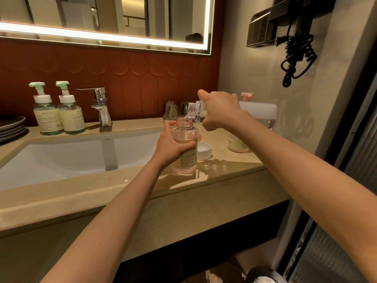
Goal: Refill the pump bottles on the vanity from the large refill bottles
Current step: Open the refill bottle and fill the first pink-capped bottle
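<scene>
A clear, pink-tinted plastic pump bottle [185, 160], its pump head off and its threaded neck open, stands upright on the beige stone tabletop [224, 170], near the front edge and just right of the white undermount sink [71, 158]. The left hand [173, 148] grasps this bottle around its middle, with the fingers [197, 138] curled round the far side and the thumb up by the neck. The right hand [220, 111] is clenched around a large clear plastic refill bottle [259, 112], which it holds tipped almost level. The refill bottle's open mouth sits right above the pump bottle's neck, and a thin stream of clear liquid runs from one into the other. The pump bottle is partly filled. A round white cap [204, 153] lies open side up on the tabletop just right of the pump bottle. Behind the right forearm stands a second pink bottle with a cream label [237, 142] and a pink pump head. At the back left, two green-tinted pump bottles [46, 117] with mint pump heads stand side by side, next to a chrome faucet [101, 107]. A stack of grey plates [11, 127] sits at the far left edge, and two clear drinking glasses [171, 111] stand against the red-brown wall panel behind the hands. A lit-edged mirror [102, 15] hangs above, and a black wall-mounted hair dryer [285, 23] with a coiled cord hangs on the right wall.
</scene>
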{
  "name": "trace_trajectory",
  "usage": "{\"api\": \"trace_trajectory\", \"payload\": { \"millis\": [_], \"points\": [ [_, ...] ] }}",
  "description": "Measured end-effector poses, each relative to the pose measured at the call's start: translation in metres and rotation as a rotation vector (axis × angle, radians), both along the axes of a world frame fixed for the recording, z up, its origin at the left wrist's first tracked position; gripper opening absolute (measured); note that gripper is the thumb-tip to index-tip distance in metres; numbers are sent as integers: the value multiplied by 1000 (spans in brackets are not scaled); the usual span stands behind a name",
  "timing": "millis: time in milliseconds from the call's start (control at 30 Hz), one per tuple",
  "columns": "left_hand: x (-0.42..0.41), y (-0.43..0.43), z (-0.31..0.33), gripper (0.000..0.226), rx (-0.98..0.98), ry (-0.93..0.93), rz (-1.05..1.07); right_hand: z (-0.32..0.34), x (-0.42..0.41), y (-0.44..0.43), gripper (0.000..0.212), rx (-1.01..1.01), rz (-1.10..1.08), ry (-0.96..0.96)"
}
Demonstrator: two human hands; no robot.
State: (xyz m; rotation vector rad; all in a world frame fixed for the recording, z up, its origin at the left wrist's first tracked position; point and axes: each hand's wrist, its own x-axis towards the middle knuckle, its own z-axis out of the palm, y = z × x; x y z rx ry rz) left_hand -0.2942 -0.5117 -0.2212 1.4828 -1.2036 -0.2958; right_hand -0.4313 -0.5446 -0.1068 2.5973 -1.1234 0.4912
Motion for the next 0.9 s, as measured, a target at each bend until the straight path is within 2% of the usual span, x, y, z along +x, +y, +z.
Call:
{"api": "trace_trajectory", "payload": {
  "millis": [367,900],
  "points": [
    [0,-1,-1,72,-8,-2,12,0,-1,2,51,-4,-3,0],
    [-1,0,-1,73,-11,-7,10,1,0,2,53,-11,-6,18]
  ]
}}
